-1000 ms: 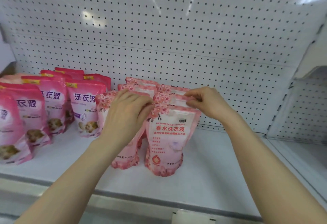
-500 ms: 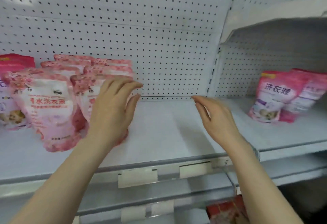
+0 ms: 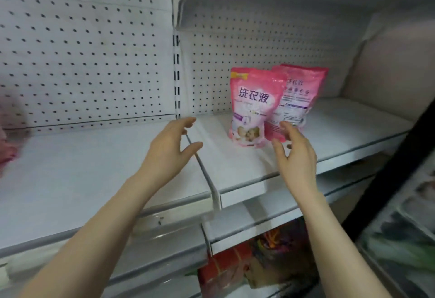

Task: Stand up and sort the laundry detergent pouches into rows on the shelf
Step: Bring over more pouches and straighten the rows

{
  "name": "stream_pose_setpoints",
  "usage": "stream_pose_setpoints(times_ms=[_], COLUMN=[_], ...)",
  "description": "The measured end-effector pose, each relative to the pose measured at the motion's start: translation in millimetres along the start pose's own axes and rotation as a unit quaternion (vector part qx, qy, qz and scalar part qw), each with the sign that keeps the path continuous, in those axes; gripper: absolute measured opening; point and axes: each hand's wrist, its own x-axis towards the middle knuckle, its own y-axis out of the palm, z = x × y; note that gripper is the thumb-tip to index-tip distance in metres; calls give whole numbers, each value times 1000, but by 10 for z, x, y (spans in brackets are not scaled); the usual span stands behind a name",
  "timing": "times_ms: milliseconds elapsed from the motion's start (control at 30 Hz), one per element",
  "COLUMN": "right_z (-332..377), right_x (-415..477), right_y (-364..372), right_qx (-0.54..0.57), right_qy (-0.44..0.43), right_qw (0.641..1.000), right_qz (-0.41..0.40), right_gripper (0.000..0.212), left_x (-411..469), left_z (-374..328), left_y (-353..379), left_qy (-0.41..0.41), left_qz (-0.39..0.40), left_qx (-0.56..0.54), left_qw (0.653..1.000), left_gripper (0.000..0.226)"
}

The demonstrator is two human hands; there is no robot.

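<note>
Head view: two pink detergent pouches stand upright on the right shelf bay (image 3: 341, 128), long axes vertical; front pouch (image 3: 253, 107) shows its printed face, rear pouch (image 3: 299, 95) its back label. Right hand (image 3: 297, 156) grip released, fingertips just below rear pouch. Left hand (image 3: 170, 148) released, left of both. Versus 0.5 s ago: view panned right, both hands nearer the pouches.

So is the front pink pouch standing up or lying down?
Standing up. The front pink pouch rests on its bottom edge on the shelf, leaning against the pouch behind.
</note>
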Motion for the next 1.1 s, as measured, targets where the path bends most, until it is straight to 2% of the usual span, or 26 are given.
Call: stream_pose_setpoints(times_ms=[67, 200, 300, 367, 467, 533, 667, 767, 833, 900, 1000, 1100], right_z=[-215, -573, -787, -890, -980, -972, -846, -696, -600, -491, -373, -390], right_x=[242, 816, 1115, 1208, 1238, 1221, 1072, 915, 831, 765, 681, 763], right_y=[-86, -131, -19, 88, 196, 203, 226, 214, 197, 184, 162, 80], right_qx=[30, 89, 142, 179, 194, 190, 148, 115, 121, 133, 163, 236], right_qy=[35, 123, 182, 199, 198, 196, 174, 149, 137, 119, 97, 132], right_qw=[999, 988, 972, 961, 957, 958, 969, 979, 977, 973, 955, 921], right_qz=[-23, -17, 38, 70, 82, 84, 94, 84, 105, 143, 226, 281], right_gripper=[54, 67, 68, 62, 46, 41, 44, 38, 45, 64, 79, 67], left_x=[264, 736, 1012, 1144, 1243, 1240, 1099, 937, 820, 713, 616, 578], left_z=[-121, -355, -484, -522, -523, -504, -469, -436, -407, -384, -376, -330], left_y=[263, 703, 933, 1043, 1126, 1157, 1157, 1067, 1001, 958, 908, 854], left_qy=[-44, -101, -135, -153, -178, -191, -192, -193, -194, -189, -179, -173], left_qz=[24, 63, 78, 72, 62, 47, -17, -84, -134, -167, -159, -114], left_qx=[-41, -92, -149, -176, -226, -239, -192, -148, -116, -110, -159, -249], left_qw=[998, 989, 976, 970, 956, 951, 962, 966, 965, 961, 958, 946], left_gripper=[63, 80, 94, 95, 95, 88, 82, 80, 80, 79, 77, 71])
